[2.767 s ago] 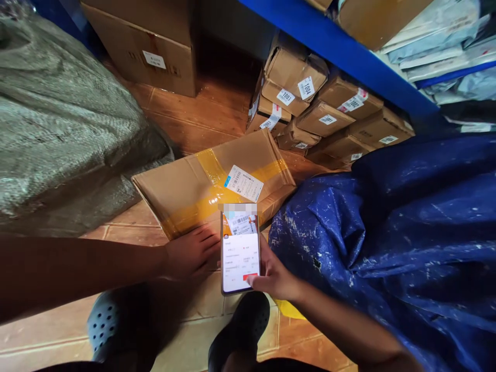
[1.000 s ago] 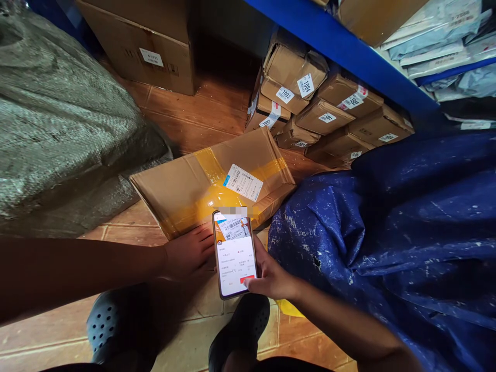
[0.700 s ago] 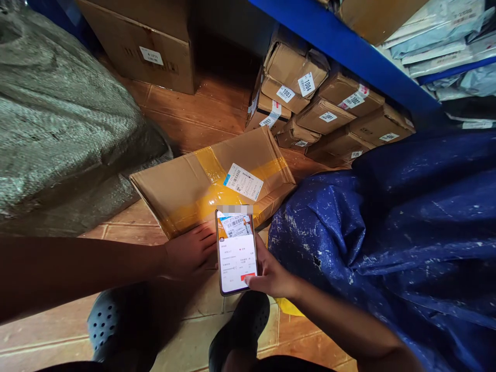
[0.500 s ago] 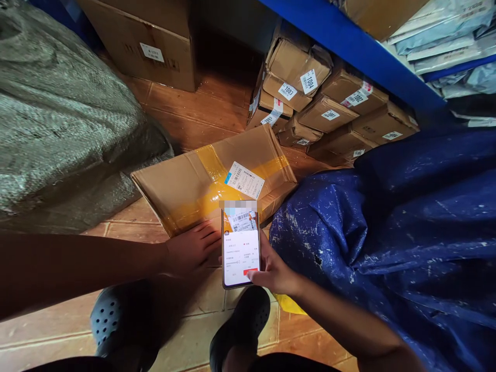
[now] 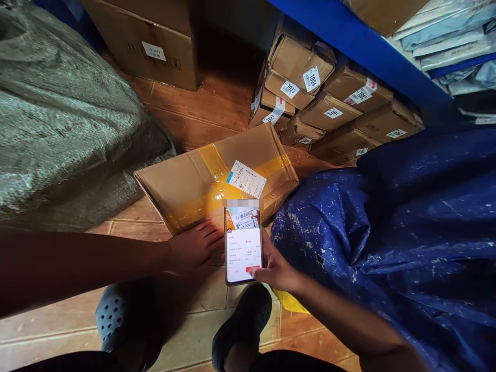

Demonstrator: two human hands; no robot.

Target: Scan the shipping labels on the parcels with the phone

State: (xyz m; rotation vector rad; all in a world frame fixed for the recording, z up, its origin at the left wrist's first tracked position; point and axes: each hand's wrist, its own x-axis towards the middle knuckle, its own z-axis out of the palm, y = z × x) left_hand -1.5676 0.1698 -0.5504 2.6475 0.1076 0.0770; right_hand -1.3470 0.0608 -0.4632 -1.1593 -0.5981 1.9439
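My right hand [image 5: 278, 268] is wrapped around a smartphone [image 5: 243, 258], its thumb over a red button low on the lit screen. A label with a barcode shows in the upper part of the screen. Beyond the phone, a cardboard box [image 5: 176, 173] crossed with yellow tape lies on the floor. A white shipping label [image 5: 248, 179] is stuck on its top. My left hand [image 5: 197, 248] rests at the box's near edge with its fingers stretched out. The phone hides part of the box's near side, and a blurred patch covers the phone's top edge.
Numbered cardboard boxes [image 5: 333, 112] are stacked beneath a blue shelf beam [image 5: 372, 57]. Blue sheeting [image 5: 380, 232] bulges at the right, a grey woven sack [image 5: 73, 119] at the left. Another large box [image 5: 155, 46] stands behind. My feet in dark clogs [image 5: 242, 323] are on the tiled floor.
The whole view has shifted slightly, so everything sits a little further right. My hands, the phone and the box keep their places relative to one another.
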